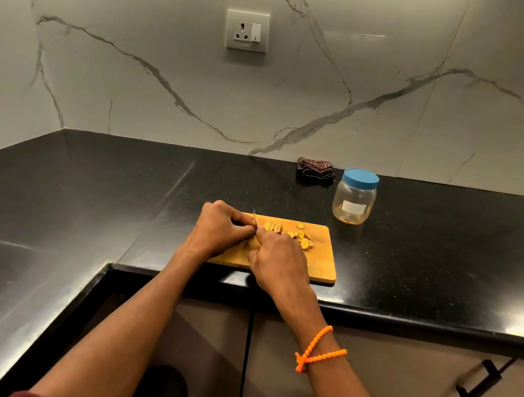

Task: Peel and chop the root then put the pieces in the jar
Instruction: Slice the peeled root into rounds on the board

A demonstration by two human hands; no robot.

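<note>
Fingers of the left hand [220,227] curled, tips pinched on the uncut end of the root [272,226] at the left part of the wooden cutting board [322,263]. Right hand [278,262] closed in a fist round a knife handle, handle itself hidden under the fingers. Knife blade [254,218] shows as a thin metal sliver rising between the two hands, just beside the left fingertips. Root lies on its side, cut face yellow-orange, partly sliced into rounds that lean together. Loose slices [303,238] scattered just right of it, all on the board. Orange beaded bracelet [319,349] on the right wrist. Board sits near the front edge of the black countertop [83,190]. Clear plastic jar [354,199] with blue lid [360,178] screwed on, upright, behind and right of the board, apart from it; white label on its front. Folded dark checked cloth [315,169] just left of the jar, against the marble-pattern backsplash [139,52]. Wall socket [247,30] above.
</note>
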